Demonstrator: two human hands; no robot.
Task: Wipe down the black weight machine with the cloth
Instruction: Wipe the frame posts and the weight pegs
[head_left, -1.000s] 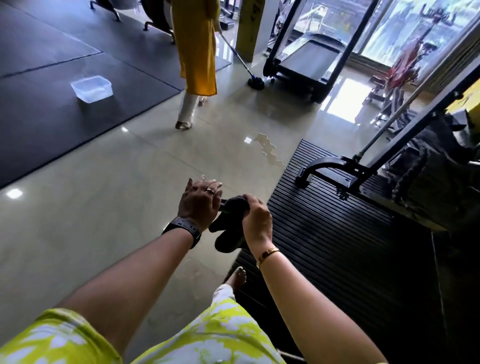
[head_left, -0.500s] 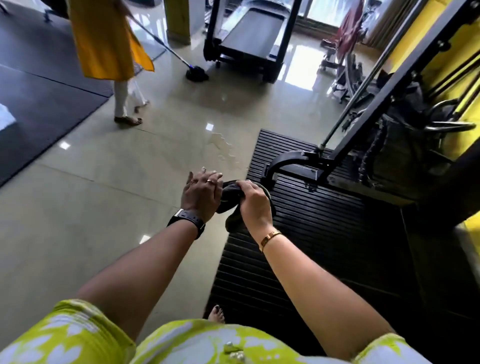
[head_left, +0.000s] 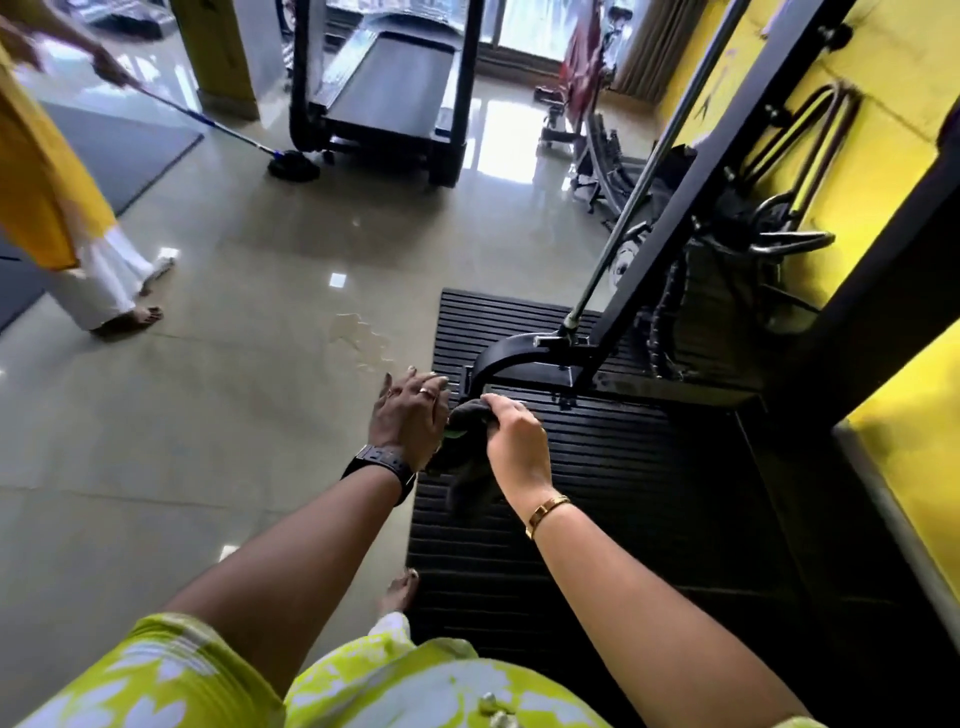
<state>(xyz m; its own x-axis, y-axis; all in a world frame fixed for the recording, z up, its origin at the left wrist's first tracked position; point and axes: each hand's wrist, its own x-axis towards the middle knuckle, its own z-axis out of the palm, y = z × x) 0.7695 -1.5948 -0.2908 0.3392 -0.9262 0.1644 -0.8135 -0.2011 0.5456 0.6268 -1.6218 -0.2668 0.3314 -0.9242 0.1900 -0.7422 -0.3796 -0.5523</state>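
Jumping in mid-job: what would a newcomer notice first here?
At centre, the right hand grips a dark cloth close to the curved foot of the machine, the left hand beside it. A puddle shines on the tiles left of the mat, and a person in yellow mops at far left.

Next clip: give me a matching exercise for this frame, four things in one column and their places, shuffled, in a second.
Things
1. cloth
2. puddle
3. mop head
4. weight machine foot

Places
A. on the ribbed mat
B. gripped by the right hand
C. beside the treadmill
D. on the tiles, next to the mat's edge

Pairs: 1-B, 2-D, 3-C, 4-A
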